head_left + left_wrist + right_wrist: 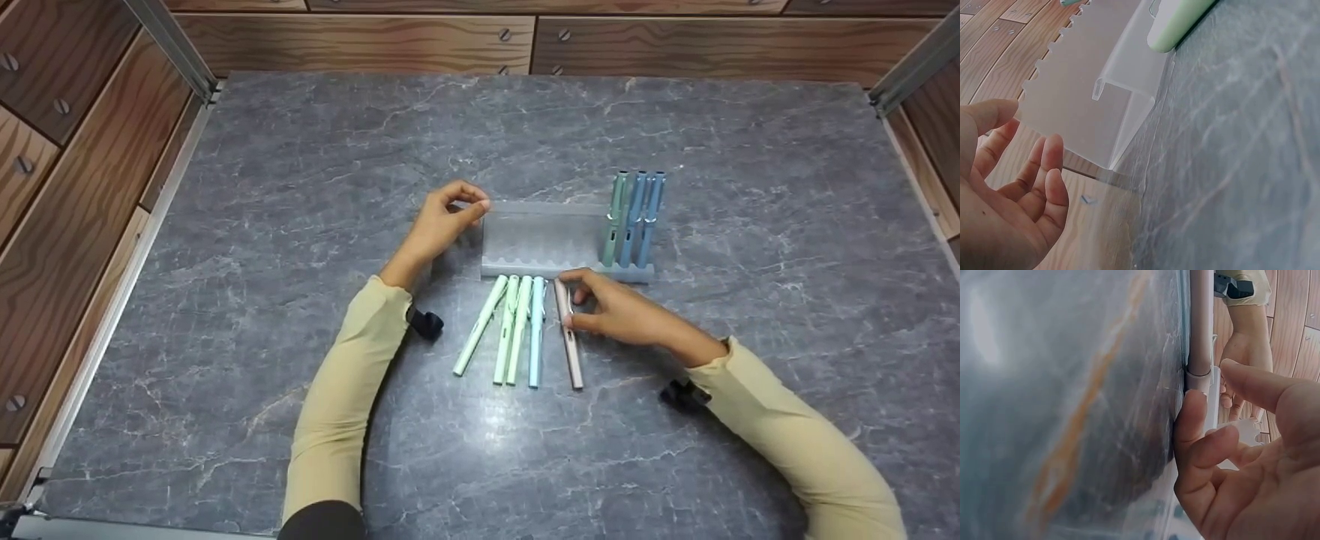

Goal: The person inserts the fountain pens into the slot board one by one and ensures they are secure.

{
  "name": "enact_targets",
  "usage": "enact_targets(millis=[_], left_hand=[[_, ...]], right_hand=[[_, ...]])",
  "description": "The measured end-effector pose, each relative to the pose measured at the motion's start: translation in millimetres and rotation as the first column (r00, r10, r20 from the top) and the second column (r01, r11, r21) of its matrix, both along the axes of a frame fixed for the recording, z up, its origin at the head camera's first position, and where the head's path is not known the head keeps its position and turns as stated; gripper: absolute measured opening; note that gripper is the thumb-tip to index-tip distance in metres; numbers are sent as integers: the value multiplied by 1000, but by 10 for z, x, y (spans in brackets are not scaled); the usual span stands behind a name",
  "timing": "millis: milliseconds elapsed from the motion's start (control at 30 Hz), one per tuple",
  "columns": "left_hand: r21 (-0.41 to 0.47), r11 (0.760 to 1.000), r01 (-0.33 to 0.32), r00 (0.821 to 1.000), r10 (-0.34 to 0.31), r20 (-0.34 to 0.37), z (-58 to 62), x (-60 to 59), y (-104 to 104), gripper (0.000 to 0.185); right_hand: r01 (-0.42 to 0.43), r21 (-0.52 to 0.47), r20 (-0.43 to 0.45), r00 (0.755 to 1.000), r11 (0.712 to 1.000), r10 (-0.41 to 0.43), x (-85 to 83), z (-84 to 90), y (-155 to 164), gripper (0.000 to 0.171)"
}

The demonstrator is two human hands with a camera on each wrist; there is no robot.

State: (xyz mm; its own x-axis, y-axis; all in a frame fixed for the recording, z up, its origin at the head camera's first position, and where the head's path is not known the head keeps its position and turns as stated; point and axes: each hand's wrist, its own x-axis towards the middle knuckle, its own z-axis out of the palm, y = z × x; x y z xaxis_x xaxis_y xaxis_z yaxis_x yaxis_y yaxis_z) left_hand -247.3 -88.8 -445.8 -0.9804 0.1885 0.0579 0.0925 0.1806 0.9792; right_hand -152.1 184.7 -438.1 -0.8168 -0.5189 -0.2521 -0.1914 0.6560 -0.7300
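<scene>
- The pink pen (pixel 568 332) lies flat on the grey marble table (pixel 300 187), just in front of the rack (pixel 540 236) and rightmost in a row of five loose pens. It is slim and pale dusty pink, with a cap and a clip; one end points at the rack, the other back toward the person.
- The right hand (pixel 615 311) lies over the pen's upper half, thumb and fingers curled at its sides; the right wrist view shows fingertips (pixel 1192 417) touching the barrel at the cap joint.
- The left hand (pixel 442 221) holds the rack's left end, thumb and forefinger pinching its top edge; the other fingers (pixel 1050 169) are loosely bent beside the frosted panel.
- The rack is translucent, with a scalloped front lip.
- Three pens (pixel 634 217), one grey-green and two blue, stand leaning in the rack's right end.
- Left of the pink pen lie three mint pens (pixel 506 326) and a light blue pen (pixel 537 330), close together.
</scene>
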Motion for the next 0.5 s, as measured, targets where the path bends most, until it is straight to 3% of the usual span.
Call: enact_targets(millis=[500], left_hand=[[-7,1000,8,1000,-8,18,13,7,-10,17]], right_hand=[[-13,24,-75,997,1000,14,4,-14,-20,56]])
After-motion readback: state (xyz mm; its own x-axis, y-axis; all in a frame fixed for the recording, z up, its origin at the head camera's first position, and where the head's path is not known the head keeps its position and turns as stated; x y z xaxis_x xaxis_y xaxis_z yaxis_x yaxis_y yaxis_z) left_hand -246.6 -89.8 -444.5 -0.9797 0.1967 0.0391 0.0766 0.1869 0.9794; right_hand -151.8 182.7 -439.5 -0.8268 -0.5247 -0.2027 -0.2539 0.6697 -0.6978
